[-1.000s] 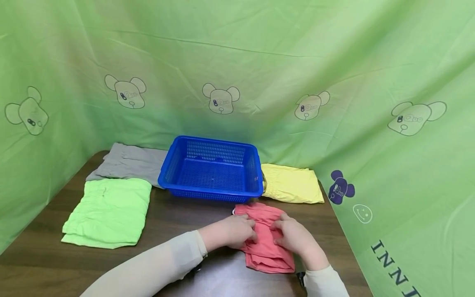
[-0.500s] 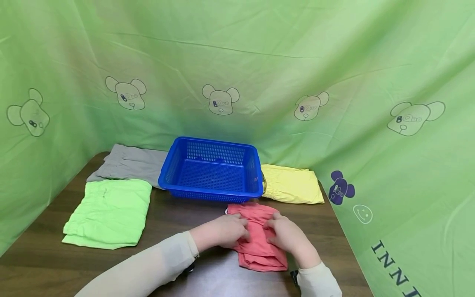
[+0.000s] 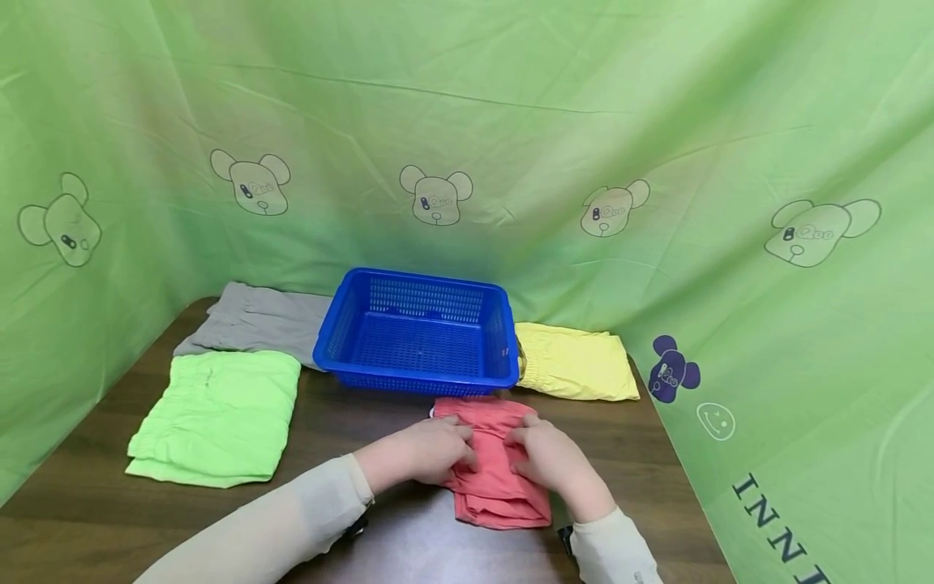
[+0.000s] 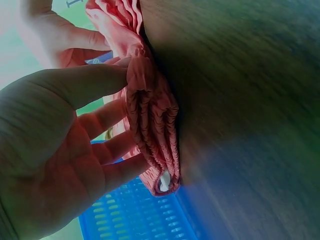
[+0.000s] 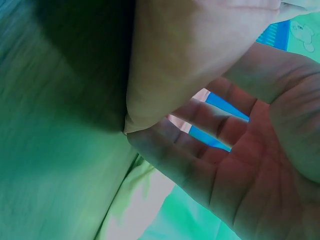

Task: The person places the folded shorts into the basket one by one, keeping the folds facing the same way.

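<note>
A folded pair of coral-red shorts (image 3: 492, 466) lies on the table in front of the basket. On its left side rests my left hand (image 3: 438, 450), on its right side my right hand (image 3: 553, 458). In the left wrist view, the left thumb touches the gathered waistband (image 4: 155, 120); the fingers (image 4: 120, 145) reach over the cloth, and a white cord end (image 4: 165, 180) shows at a corner. The right wrist view has the fingers (image 5: 165, 155), fairly straight, against the side of the shorts (image 5: 170, 60), with some fingertips hidden behind the cloth.
A blue plastic basket (image 3: 416, 376) stands at the back middle of the wooden table (image 3: 343, 430). Folded lime-green shorts (image 3: 219, 418) and a grey garment (image 3: 266, 324) lie to the left, a folded yellow garment (image 3: 576, 363) to the right. A green printed curtain (image 3: 511, 81) encloses the table.
The red shorts have slid left across the table, with both hands moving along on either side of them. The basket and other garments stay where they were.
</note>
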A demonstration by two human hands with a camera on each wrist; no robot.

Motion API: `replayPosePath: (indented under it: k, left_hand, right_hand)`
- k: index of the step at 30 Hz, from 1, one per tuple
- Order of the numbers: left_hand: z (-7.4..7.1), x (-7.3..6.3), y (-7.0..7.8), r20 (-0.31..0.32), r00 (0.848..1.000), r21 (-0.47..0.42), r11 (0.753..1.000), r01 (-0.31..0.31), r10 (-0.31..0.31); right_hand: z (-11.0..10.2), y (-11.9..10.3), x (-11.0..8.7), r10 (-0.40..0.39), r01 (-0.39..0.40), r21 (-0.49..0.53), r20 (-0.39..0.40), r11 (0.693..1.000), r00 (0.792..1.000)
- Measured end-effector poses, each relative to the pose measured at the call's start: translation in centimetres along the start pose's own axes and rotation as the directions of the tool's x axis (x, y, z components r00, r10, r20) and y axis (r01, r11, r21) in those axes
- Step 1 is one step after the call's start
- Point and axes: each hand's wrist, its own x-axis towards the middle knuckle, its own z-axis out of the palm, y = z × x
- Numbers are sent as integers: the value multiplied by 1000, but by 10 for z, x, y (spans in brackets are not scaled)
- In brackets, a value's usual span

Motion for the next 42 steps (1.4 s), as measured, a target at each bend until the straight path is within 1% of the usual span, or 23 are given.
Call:
replayPosePath:
  k: [8, 11, 17, 24, 30, 34, 39, 42]
  left_hand:
    - [-2, -13, -7, -24, 1000, -26, 1000, 5, -6]
    - [-1, -18, -9, -17, 1000, -31, 999, 20, -20]
    - [-1, -26, -14, 8, 999, -75, 996, 52, -52]
    - [1, -35, -21, 14, 998, -97, 994, 58, -57]
    - [0, -43, -25, -14, 998, -110, 992, 58, -60]
    - [2, -48, -27, -39, 998, -102, 993, 53, -57]
    - [6, -55, -31, -49, 997, -106, 993, 58, -64]
    - [6, -59, -33, -52, 996, -115, 991, 64, -70]
  right_hand:
    - [3, -10, 9, -12, 12, -9, -7, 1000, 1000]
    - [4, -13, 12, -28, 27, -17, -18, 999, 999]
    - [5, -18, 18, -45, 44, -25, -30, 999, 999]
    - [9, -26, 23, -65, 64, -38, -46, 997, 997]
    - [12, -33, 28, -62, 59, -45, -48, 997, 997]
    - [12, -37, 31, -73, 71, -48, -54, 996, 996]
    - [13, -43, 35, -76, 74, -45, -53, 996, 996]
    - [13, -47, 38, -77, 75, -46, -52, 996, 996]
